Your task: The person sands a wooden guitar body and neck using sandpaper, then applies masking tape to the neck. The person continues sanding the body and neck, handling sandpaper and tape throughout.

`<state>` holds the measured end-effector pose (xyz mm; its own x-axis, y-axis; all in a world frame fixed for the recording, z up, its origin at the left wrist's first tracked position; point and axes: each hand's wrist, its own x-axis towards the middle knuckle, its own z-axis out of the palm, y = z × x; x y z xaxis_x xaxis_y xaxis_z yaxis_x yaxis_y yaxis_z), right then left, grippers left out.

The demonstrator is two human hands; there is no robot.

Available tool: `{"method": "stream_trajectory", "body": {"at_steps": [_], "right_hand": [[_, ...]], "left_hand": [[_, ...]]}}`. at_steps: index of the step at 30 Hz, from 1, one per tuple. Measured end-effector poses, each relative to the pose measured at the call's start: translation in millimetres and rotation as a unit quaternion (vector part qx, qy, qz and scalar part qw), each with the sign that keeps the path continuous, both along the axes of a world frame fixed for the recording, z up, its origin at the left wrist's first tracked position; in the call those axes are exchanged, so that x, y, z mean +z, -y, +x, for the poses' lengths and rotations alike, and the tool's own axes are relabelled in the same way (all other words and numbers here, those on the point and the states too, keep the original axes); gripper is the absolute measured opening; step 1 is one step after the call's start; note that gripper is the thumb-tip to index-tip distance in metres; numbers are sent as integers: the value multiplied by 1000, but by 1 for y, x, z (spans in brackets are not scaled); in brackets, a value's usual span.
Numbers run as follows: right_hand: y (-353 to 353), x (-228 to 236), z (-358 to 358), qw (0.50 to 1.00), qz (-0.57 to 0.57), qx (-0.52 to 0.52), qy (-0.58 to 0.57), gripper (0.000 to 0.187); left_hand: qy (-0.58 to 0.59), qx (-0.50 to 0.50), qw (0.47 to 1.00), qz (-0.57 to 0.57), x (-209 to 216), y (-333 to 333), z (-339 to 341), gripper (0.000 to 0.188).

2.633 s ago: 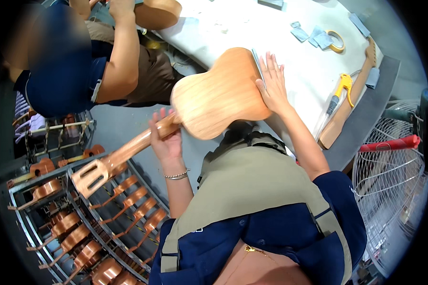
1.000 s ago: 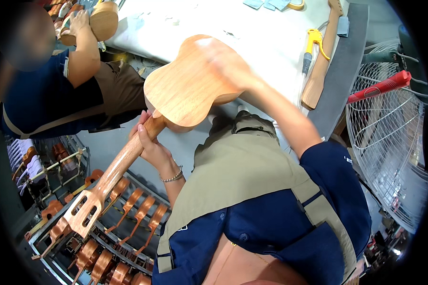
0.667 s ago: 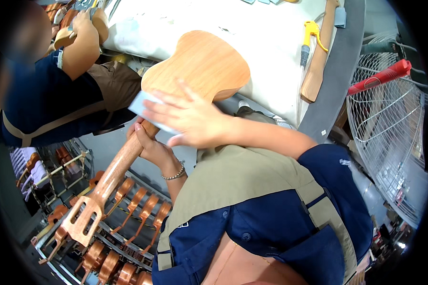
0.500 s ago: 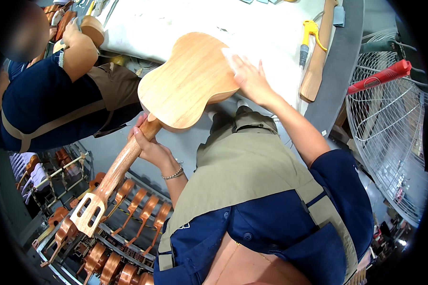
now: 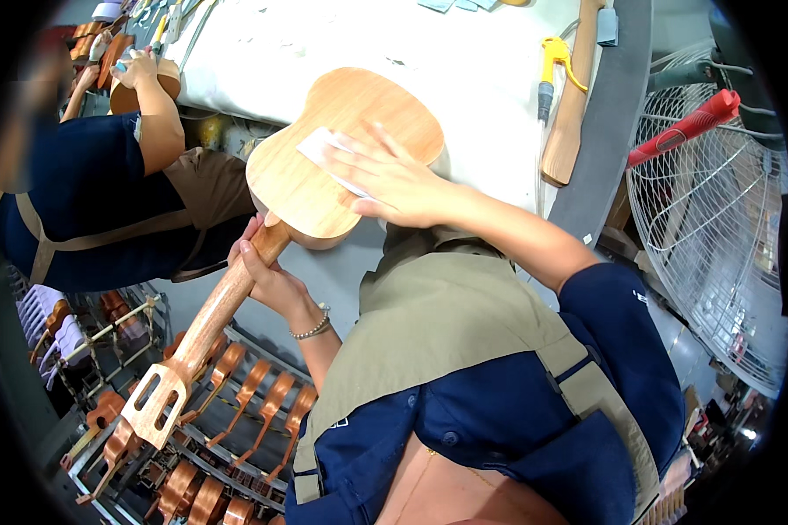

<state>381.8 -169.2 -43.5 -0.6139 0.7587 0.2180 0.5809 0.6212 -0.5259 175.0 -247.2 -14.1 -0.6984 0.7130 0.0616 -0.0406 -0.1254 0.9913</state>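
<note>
An unstrung ukulele (image 5: 293, 114) of pale wood lies with its flat back facing up, its body over the front edge of the white-covered table. Its neck slants down to the lower left and ends in a slotted headstock. My left hand (image 5: 271, 273) wraps round the neck close to the body. Pressed flat on the back, at the waist, is a white sheet (image 5: 320, 149) that looks like sandpaper or a cloth. My right hand (image 5: 385, 179) lies over it, fingers stretched out and slightly apart, the palm covering part of the sheet.
A yellow air blow gun (image 5: 553, 61) and a wooden neck blank (image 5: 565, 131) lie at the table's right edge. A large wire fan (image 5: 709, 236) stands beyond. At left a co-worker (image 5: 87, 192) handles another body. Racks of brown ukuleles (image 5: 254, 385) stand lower left.
My right hand has slid with the white sheet from the body's right edge leftward to the waist. My left hand keeps hold of the neck.
</note>
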Motion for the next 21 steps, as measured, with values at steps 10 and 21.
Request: {"method": "stream_trajectory", "body": {"at_steps": [10, 21], "right_hand": [[-58, -46, 8, 996, -27, -41, 68, 64], [-57, -30, 20, 994, 26, -67, 84, 51]], "left_hand": [[-7, -47, 999, 10, -6, 7, -15, 23], [-19, -49, 998, 19, -8, 6, -13, 22]]}}
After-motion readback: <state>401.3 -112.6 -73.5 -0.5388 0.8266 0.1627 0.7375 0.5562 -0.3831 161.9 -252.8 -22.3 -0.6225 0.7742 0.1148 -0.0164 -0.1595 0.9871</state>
